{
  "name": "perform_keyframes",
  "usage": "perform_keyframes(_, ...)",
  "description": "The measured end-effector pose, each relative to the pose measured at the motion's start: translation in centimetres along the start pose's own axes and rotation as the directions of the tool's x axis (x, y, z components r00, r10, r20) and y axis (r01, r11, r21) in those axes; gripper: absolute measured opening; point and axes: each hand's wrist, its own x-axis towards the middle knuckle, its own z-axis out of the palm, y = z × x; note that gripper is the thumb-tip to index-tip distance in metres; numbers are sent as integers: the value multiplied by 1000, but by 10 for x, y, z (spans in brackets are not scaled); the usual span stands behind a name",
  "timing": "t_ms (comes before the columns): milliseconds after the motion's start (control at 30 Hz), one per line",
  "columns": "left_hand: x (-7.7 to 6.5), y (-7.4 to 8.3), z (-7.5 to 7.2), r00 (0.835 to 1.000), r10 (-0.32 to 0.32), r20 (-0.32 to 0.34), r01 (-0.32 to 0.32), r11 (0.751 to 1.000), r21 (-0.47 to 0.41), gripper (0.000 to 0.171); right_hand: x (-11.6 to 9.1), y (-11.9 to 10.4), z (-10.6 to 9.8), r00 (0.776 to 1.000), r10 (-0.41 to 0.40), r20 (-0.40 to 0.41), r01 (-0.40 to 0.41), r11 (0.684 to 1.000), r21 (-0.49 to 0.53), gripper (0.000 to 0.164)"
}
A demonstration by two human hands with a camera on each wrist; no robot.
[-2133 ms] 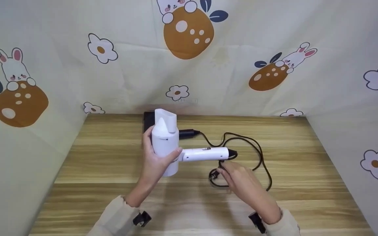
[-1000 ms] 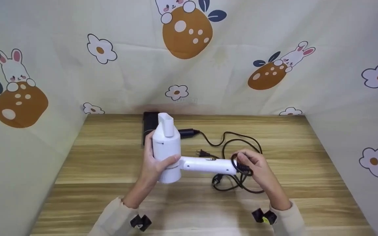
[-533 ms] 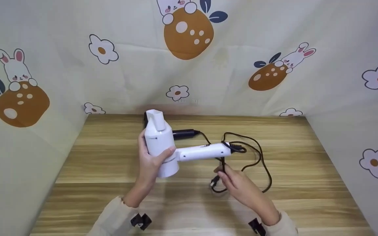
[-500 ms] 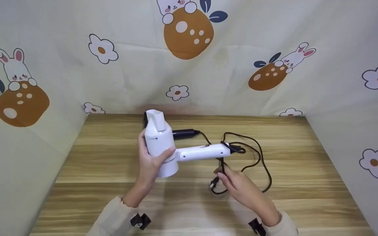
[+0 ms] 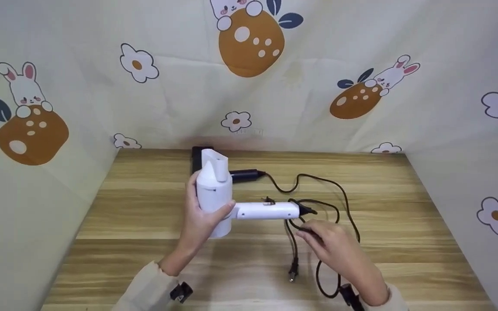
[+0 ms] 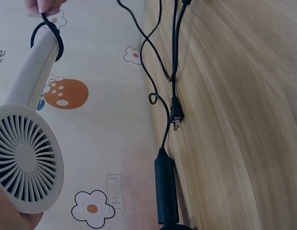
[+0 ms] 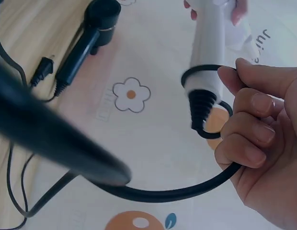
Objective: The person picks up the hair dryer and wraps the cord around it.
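My left hand (image 5: 199, 222) grips the barrel of a white hair dryer (image 5: 214, 194), thumb across its front. Its nozzle points up and away, and its handle extends to the right. A black cord (image 7: 167, 194) leaves the handle's end and loops once around it. Just below that end, my right hand (image 5: 339, 246) pinches the cord between thumb and forefinger, the other fingers curled in the right wrist view. A two-pin plug (image 5: 293, 270) hangs at the front on a length of cord. The left wrist view shows the dryer's round slotted grille (image 6: 26, 158).
Behind the white dryer, a black hair dryer (image 5: 245, 175) lies on the wooden table (image 5: 136, 259), partly hidden. Its cord (image 5: 329, 179) curves to the right, and another plug (image 5: 269, 200) shows just behind the white handle. Patterned cloth (image 5: 180, 86) encloses the table's back and sides.
The right hand has passed the cord round the handle's end and now sits lower right of it, pulling cord. The plug has shifted toward the front. The left hand keeps hold, tilting the hair dryer slightly.
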Motion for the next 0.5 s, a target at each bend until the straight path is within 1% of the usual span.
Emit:
perform_keyframes(67, 0, -1, 0, 1000, 3, 13, -3, 1000, 21, 86, 2, 1, -3, 998, -43, -35, 44, 999, 12, 11)
perform_keyframes(167, 0, -1, 1, 1000, 10, 22, -11, 999, 47, 88, 6, 3, -7, 995, -86, -52, 86, 996, 10, 10)
perform_keyframes(333, 1, -1, 5, 998, 31, 46, -35, 996, 79, 89, 11, 9, -13, 987, -129, -95, 129, 992, -10, 11)
perform_keyframes(400, 1, -1, 6, 997, 40, 61, -45, 995, 85, 88, 12, 11, -14, 984, -133, -118, 134, 991, 0, 10)
perform_keyframes(500, 1, -1, 8, 995, 47, 89, -56, 993, 104, 87, 14, 16, -15, 988, -103, -116, 108, 993, 42, 8)
